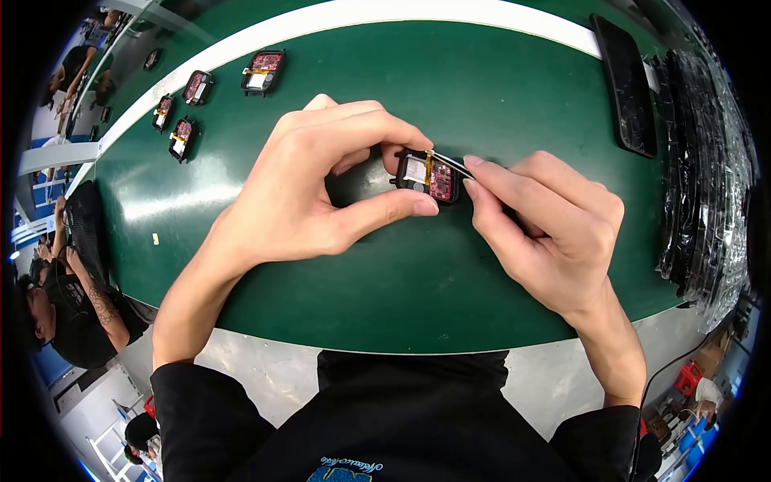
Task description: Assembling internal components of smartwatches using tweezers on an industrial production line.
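Between thumb and fingers, my left hand (301,189) grips a small open smartwatch housing (442,183) by its top and bottom edges. The housing is black, with a red circuit board, a pale battery-like block and a yellow flex cable inside. My right hand (554,217) pinches slim dark tweezers (453,164). Their tip meets the upper edge of the housing, by the end of the flex cable. Whether the tip grips anything is too small to make out.
Similar open housings (263,72) lie at the far left of the green table (361,289). A black tray (624,84) lies at the far right, beside a stack of plastic-wrapped dark trays (695,177). Another person (80,297) sits at the left, past the table edge.
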`<state>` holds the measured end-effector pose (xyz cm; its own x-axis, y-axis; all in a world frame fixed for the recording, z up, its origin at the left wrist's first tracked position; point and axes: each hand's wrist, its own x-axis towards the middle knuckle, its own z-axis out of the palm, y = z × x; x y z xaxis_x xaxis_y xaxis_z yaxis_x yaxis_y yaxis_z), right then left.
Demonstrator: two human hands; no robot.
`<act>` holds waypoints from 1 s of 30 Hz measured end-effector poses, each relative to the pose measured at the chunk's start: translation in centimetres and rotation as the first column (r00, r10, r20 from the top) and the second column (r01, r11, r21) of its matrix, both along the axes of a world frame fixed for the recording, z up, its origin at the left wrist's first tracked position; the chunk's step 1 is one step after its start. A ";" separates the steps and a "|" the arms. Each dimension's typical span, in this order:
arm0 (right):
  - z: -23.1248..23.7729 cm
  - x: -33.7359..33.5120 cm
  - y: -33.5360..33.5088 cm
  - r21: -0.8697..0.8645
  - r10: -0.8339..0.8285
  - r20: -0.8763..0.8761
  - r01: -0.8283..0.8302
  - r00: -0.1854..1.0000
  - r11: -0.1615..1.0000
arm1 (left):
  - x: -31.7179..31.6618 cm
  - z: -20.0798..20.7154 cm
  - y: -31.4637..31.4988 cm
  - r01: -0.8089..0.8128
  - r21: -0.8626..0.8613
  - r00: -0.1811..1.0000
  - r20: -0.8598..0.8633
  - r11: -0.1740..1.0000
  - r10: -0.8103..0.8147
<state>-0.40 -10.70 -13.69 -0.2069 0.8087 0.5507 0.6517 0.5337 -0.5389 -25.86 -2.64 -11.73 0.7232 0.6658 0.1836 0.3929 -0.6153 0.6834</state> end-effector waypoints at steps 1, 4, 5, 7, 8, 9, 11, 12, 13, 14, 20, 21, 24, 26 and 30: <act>0.1 0.0 0.0 0.000 0.000 -0.001 0.000 1.000 1.000 | -0.1 -0.1 0.1 0.010 0.000 1.000 0.001 1.000 -0.010; 0.5 0.4 0.0 -0.063 0.012 -0.037 -0.014 0.999 0.998 | -0.7 -0.1 0.9 0.057 -0.039 0.998 0.020 0.998 -0.056; 0.7 0.5 0.1 -0.158 0.036 -0.125 -0.056 0.991 0.986 | -0.9 -0.1 1.2 0.092 -0.078 0.995 0.038 0.993 -0.090; 0.8 0.6 0.1 -0.249 0.051 -0.217 -0.105 0.975 0.963 | -1.5 -0.5 1.8 0.125 -0.115 0.992 0.045 0.985 -0.121; 0.9 0.7 0.0 -0.285 0.043 -0.235 -0.111 0.971 0.952 | -1.6 -0.5 2.0 0.158 -0.148 0.987 0.056 0.976 -0.151; 1.0 0.7 0.0 -0.320 0.034 -0.253 -0.117 0.967 0.940 | -1.7 -0.5 2.0 0.158 -0.148 0.987 0.055 0.976 -0.151; 1.1 0.8 -0.1 -0.332 0.034 -0.252 -0.120 0.967 0.935 | -1.7 -0.5 2.0 0.172 -0.143 0.984 0.074 0.975 -0.162; 1.1 0.8 -0.1 -0.345 0.034 -0.249 -0.122 0.968 0.931 | -1.6 -0.4 2.0 0.171 -0.144 0.984 0.073 0.975 -0.162; 1.2 0.9 -0.1 -0.345 0.035 -0.249 -0.123 0.968 0.930 | -1.6 -0.1 2.0 0.168 -0.152 0.986 0.043 0.974 -0.163; 1.2 0.9 -0.1 -0.350 0.035 -0.246 -0.123 0.969 0.929 | -1.5 0.1 2.0 0.166 -0.160 0.986 0.013 0.973 -0.166; 0.9 0.9 -0.1 -0.359 0.043 -0.254 -0.136 0.966 0.924 | -1.5 0.0 1.9 0.171 -0.111 0.985 -0.006 0.979 -0.173; 0.9 0.9 -0.1 -0.363 0.044 -0.256 -0.138 0.966 0.922 | -1.4 0.0 1.8 0.170 -0.111 0.985 -0.006 0.979 -0.172; 0.9 0.8 -0.1 -0.358 0.050 -0.237 -0.135 0.970 0.924 | -1.3 -0.1 1.7 0.182 -0.076 0.983 0.000 0.980 -0.183; 0.9 0.9 0.1 -0.341 0.062 -0.228 -0.139 0.972 0.930 | -1.2 -0.1 1.7 0.169 -0.104 0.985 -0.001 0.980 -0.170; 0.7 0.6 0.0 -0.294 0.073 -0.225 -0.139 0.972 0.946 | -1.1 0.1 1.6 0.193 -0.074 0.981 0.009 0.978 -0.193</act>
<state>0.16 -10.70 -12.98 -0.2080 0.9242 0.3201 0.4562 0.3812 -0.8041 -26.93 -1.02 -11.64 0.8389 0.5257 0.1408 0.2702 -0.6270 0.7307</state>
